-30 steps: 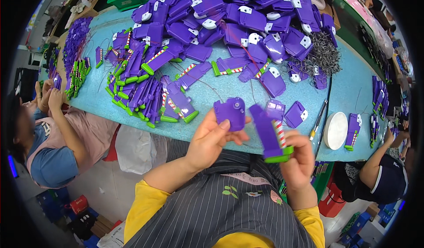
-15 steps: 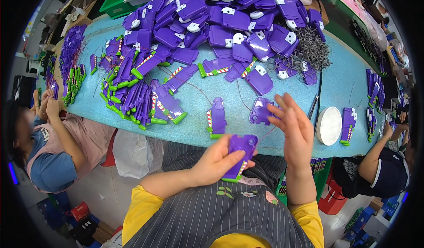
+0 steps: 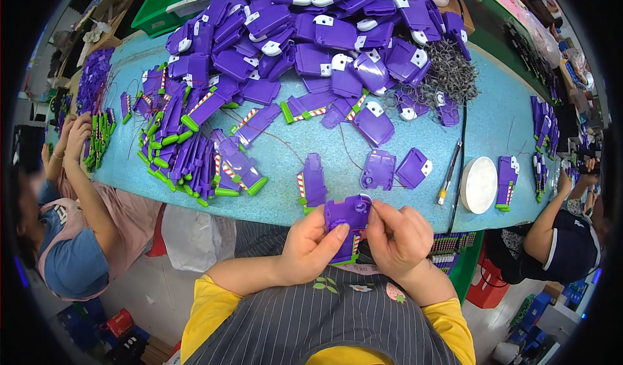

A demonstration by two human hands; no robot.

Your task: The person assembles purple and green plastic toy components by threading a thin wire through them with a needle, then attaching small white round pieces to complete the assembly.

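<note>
My left hand is closed round a purple plastic shell, thumb across its face. The shell has a green lower edge and a red-and-white striped strip. At its right edge is my right hand, thumb and fingertips pinched together; what they pinch is too small to make out. Just beyond, on the table, lie a purple plate with holes and a purple panel with a white corner. Another green-edged purple shell lies left of these, close to my left hand.
Purple-and-white panels are heaped at the back, beside tangled dark metal pieces. Green-tipped purple parts pile up at left. A slim tool and white round dish lie at right. People sit on both sides.
My raised, spread right hand has come down and left to the shell's edge, its fingers now pinched. The white-cornered panel and slim tool are uncovered. My left hand still holds the shell.
</note>
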